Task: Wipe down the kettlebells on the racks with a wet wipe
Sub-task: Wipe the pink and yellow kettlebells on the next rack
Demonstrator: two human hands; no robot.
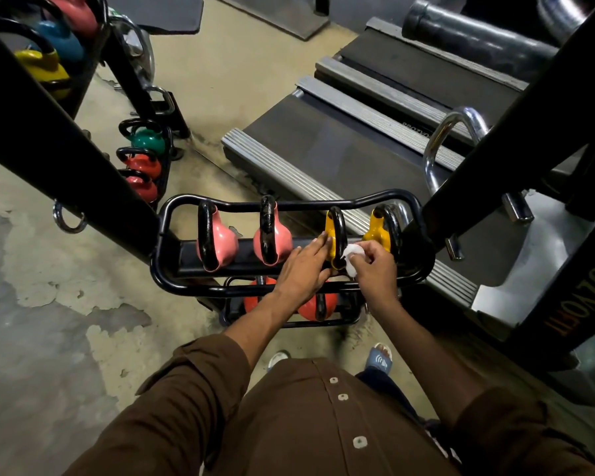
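Black tubular rack on patchy concrete floor. Our left hand lies straight-fingered on a yellow kettlebell; our right hand pinches a white wet wipe.

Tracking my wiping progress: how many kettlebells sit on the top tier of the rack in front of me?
4, left to right: left pink kettlebell, second pink kettlebell, left yellow kettlebell, right yellow kettlebell. None seems hidden.

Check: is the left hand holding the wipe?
No, the right hand pinches the wet wipe at a yellow kettlebell; the left hand rests flat on it.
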